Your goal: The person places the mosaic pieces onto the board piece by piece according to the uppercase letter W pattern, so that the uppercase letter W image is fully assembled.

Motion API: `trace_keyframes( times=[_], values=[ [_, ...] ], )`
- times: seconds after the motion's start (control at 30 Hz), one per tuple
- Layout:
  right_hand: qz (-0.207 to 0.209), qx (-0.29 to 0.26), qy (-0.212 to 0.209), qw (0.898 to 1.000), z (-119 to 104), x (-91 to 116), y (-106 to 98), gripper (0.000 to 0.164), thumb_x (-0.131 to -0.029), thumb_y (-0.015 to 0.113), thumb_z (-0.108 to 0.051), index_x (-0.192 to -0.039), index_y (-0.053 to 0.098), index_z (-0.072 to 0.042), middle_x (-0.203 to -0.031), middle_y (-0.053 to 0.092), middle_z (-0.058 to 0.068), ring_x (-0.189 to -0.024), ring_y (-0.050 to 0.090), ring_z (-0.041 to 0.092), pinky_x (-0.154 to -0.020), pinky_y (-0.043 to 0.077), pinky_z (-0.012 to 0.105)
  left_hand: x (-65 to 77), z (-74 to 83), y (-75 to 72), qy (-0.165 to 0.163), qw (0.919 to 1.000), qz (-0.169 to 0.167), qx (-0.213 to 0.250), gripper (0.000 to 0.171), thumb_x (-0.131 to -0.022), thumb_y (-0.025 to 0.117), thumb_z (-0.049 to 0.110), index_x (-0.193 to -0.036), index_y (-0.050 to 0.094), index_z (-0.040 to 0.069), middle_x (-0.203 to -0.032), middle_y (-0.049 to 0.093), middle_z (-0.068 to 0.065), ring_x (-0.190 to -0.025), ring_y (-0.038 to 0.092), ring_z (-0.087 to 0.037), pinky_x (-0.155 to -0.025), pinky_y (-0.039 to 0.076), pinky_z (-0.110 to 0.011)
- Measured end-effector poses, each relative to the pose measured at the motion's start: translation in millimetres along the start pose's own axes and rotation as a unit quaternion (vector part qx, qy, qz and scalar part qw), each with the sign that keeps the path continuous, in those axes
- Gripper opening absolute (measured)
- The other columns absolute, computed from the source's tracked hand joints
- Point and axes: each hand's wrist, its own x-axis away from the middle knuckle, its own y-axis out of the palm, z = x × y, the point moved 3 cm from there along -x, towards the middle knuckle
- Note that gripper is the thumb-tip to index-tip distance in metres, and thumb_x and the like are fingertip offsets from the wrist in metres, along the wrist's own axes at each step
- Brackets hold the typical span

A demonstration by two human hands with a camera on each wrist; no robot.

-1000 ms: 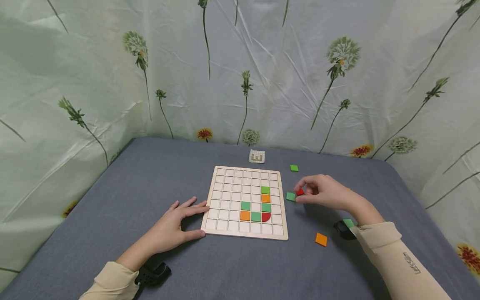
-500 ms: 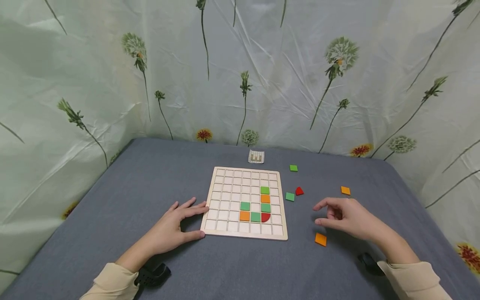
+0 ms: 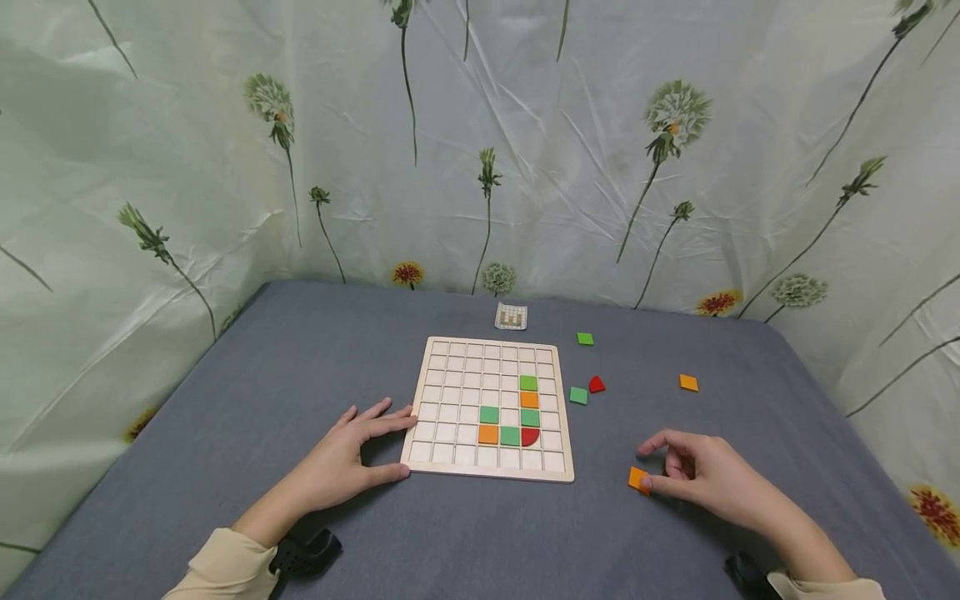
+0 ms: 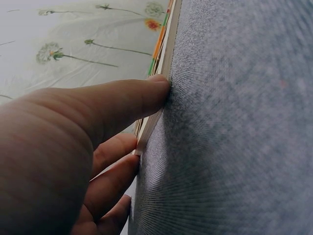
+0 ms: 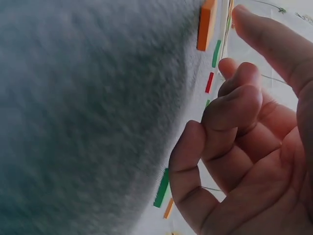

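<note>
A pale wooden grid board [image 3: 442,454] lies on the cloth, with green and orange square tiles and one red quarter-round in its right half. My left hand [image 3: 348,458] rests at the board's left edge, its thumb and fingers spread along it; the left wrist view shows the thumb [image 4: 132,100] against the rim. To the right of the board, my right hand [image 3: 708,479] hovers at a loose orange tile [image 3: 637,478], its thumb overlapping it in the head view. In the right wrist view the fingers [image 5: 234,107] bend loosely, apart from the orange tile [image 5: 206,27].
Beside the board lie a red quarter-round [image 3: 597,384], a teal-green tile [image 3: 578,396] and a lime tile [image 3: 585,339]. Another orange tile [image 3: 688,382] sits farther right. A small printed card [image 3: 512,317] is behind the board. Another green tile [image 5: 162,188] shows in the right wrist view.
My right hand has left the red quarter-round, which stays on the cloth, and has moved back toward the near orange tile. My left hand stays at the board's edge.
</note>
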Motion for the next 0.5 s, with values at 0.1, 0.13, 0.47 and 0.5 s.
trace_keyframes(
  times=[0.1, 0.13, 0.47, 0.5],
  values=[
    [-0.006, -0.007, 0.018, 1.000, 1.6, 0.9, 3.2, 0.038, -0.090, 0.087, -0.038, -0.114, 0.073, -0.012, -0.073, 0.054, -0.009, -0.058, 0.046, 0.000, -0.053, 0.042, 0.023, 0.0, -0.5, 0.6, 0.000, 1.0000, 0.000, 0.000, 0.065, -0.088, 0.089, 0.036, -0.148, 0.067, 0.023, -0.164, 0.054, -0.002, -0.163, 0.032, -0.042, -0.128, 0.007, -0.077],
    [-0.007, -0.008, 0.023, 1.000, 1.8, 1.1, 3.9, 0.039, -0.090, 0.087, -0.038, -0.115, 0.073, -0.012, -0.073, 0.054, -0.008, -0.057, 0.046, 0.001, -0.053, 0.041, 0.023, -0.1, -0.6, 0.7, 0.001, 1.0000, 0.000, 0.000, 0.065, -0.088, 0.089, 0.036, -0.148, 0.067, 0.022, -0.164, 0.054, -0.002, -0.163, 0.032, -0.042, -0.128, 0.007, -0.077],
    [-0.015, -0.023, 0.035, 0.999, 3.7, 3.0, 7.8, 0.036, -0.089, 0.089, -0.029, -0.115, 0.072, -0.009, -0.071, 0.052, -0.006, -0.057, 0.045, 0.002, -0.052, 0.039, 0.023, 0.1, -1.4, 1.0, 0.004, 1.0000, 0.003, -0.003, 0.066, -0.088, 0.089, 0.035, -0.148, 0.067, 0.021, -0.164, 0.055, -0.002, -0.163, 0.032, -0.042, -0.128, 0.008, -0.077],
    [-0.016, -0.025, 0.037, 0.999, 3.8, 3.0, 7.8, 0.035, -0.089, 0.089, -0.028, -0.114, 0.072, -0.009, -0.072, 0.052, -0.006, -0.057, 0.045, 0.002, -0.053, 0.039, 0.023, 0.1, -1.5, 1.0, 0.005, 1.0000, 0.003, -0.004, 0.066, -0.088, 0.089, 0.035, -0.148, 0.067, 0.021, -0.164, 0.055, -0.002, -0.163, 0.032, -0.042, -0.128, 0.008, -0.078]
  ],
)
